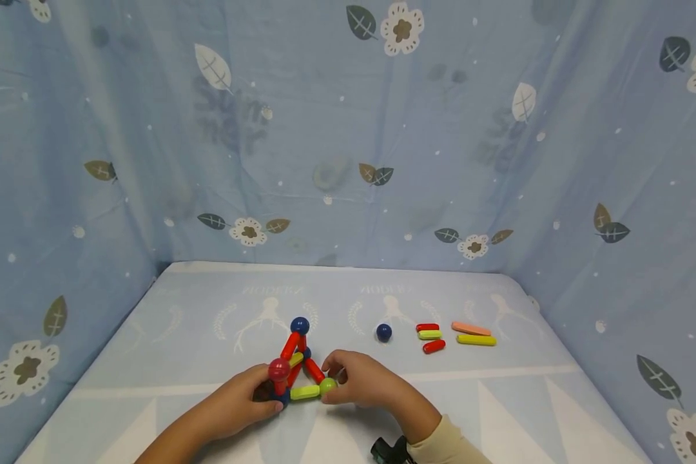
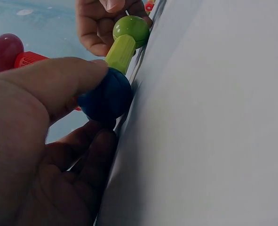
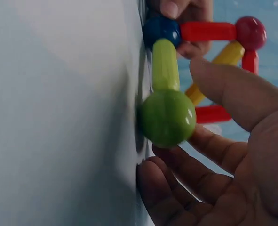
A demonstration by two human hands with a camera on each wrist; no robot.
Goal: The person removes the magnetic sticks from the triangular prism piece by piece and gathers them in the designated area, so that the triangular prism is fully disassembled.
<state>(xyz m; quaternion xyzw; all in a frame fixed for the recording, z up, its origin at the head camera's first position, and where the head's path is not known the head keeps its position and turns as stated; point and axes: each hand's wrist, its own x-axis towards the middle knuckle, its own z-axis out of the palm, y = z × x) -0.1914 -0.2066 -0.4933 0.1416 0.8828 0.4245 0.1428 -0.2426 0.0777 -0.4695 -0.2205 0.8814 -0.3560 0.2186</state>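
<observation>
Gripping the near dark blue ball (image 2: 106,96) of the rod-and-ball frame (image 1: 290,346) between thumb and fingers of the left hand (image 1: 232,401), working toward the front of the desk (image 1: 168,335), a little left of centre, with the red ball (image 1: 279,370) riding on an upright red rod directly above! Curling the right hand (image 1: 362,380) round the green ball (image 3: 168,117) at the other end of the lime rod (image 3: 165,66), and spotting a loose navy ball (image 1: 384,332) and five loose rods (image 1: 434,347) lying off to the right, well apart from the frame.
</observation>
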